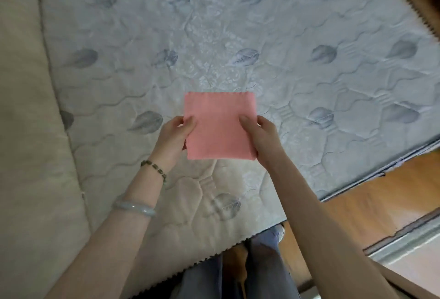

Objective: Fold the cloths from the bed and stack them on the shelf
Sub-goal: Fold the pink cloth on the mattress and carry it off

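Looks like the folding part is basically done on this one: the pink cloth (220, 126) is already a neat little square, held up just above the mattress (309, 65), left hand (175, 135) pinching one side edge and right hand (260, 138) pinching the other, thumbs on top. Shelf isn't in sight, so I'd guess the stacking is all still to do. Cloth's soft and thin, zigzag far edge, no wrinkles.
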The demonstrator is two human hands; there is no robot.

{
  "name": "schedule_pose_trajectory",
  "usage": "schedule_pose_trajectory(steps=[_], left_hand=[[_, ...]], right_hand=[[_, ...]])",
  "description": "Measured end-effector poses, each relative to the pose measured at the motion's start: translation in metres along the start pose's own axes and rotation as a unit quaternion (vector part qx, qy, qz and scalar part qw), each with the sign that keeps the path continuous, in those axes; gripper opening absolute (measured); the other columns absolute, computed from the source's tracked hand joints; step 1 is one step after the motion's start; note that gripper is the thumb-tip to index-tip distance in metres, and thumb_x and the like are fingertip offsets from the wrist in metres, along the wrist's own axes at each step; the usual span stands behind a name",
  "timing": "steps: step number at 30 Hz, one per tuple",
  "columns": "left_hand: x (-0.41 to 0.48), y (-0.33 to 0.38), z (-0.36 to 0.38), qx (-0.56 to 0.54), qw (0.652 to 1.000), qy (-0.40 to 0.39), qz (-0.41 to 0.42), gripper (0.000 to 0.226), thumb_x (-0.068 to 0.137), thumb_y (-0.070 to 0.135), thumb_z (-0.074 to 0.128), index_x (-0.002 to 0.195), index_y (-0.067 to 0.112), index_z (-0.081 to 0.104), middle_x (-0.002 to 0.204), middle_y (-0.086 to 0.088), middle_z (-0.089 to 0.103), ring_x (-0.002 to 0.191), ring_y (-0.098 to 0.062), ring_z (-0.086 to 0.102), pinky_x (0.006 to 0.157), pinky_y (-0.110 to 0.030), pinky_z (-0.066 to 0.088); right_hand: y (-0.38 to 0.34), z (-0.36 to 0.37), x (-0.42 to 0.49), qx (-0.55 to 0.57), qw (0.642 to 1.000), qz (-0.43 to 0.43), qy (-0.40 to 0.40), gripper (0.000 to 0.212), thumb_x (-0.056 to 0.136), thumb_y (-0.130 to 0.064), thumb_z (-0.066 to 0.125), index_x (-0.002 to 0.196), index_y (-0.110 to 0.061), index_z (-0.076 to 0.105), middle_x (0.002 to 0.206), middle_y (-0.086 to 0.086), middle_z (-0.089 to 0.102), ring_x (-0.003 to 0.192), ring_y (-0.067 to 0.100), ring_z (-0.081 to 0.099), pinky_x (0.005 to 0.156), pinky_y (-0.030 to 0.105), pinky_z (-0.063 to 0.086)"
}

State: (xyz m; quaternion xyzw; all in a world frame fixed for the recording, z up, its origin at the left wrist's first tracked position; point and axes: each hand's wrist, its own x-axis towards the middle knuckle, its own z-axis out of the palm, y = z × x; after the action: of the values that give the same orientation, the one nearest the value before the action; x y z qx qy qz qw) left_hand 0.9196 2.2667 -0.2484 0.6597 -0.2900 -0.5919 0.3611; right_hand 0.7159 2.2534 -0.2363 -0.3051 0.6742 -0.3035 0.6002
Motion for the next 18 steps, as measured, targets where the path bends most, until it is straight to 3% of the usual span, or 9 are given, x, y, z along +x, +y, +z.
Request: schedule_pose_trajectory(steps=[4,13,18], left_hand=[[-0.033,0.062,0.067,0.021,0.998,-0.031,0.051,0.012,0.091,0.03,0.061,0.09,0.018,0.065,0.082,0.0,0.069,0.066,-0.009,0.064,0.06,-0.025,0.049],[-0.119,0.158,0.282,0.048,0.981,-0.151,0.112,0.013,0.094,0.023,0.058,0.088,0.013,0.063,0.069,0.001,0.063,0.058,-0.01,0.056,0.051,-0.019,0.041],[-0.169,0.195,0.403,0.079,0.959,-0.228,0.148,0.014,0.094,0.022,0.058,0.09,0.009,0.061,0.064,0.001,0.055,0.054,-0.01,0.05,0.051,-0.023,0.038]], right_hand=[[-0.044,-0.074,-0.032,0.054,0.997,-0.045,0.027,0.026,0.086,-0.032,0.067,0.098,-0.01,0.063,0.098,0.006,0.07,0.088,0.024,0.067,0.076,0.039,0.056],[-0.101,-0.296,-0.112,0.113,0.977,-0.128,0.131,0.025,0.088,-0.026,0.065,0.101,-0.004,0.062,0.095,0.009,0.067,0.081,0.022,0.064,0.074,0.037,0.054],[-0.12,-0.419,-0.157,0.118,0.956,-0.146,0.225,0.018,0.089,-0.03,0.064,0.088,-0.012,0.061,0.093,0.009,0.066,0.088,0.029,0.064,0.082,0.046,0.055]])
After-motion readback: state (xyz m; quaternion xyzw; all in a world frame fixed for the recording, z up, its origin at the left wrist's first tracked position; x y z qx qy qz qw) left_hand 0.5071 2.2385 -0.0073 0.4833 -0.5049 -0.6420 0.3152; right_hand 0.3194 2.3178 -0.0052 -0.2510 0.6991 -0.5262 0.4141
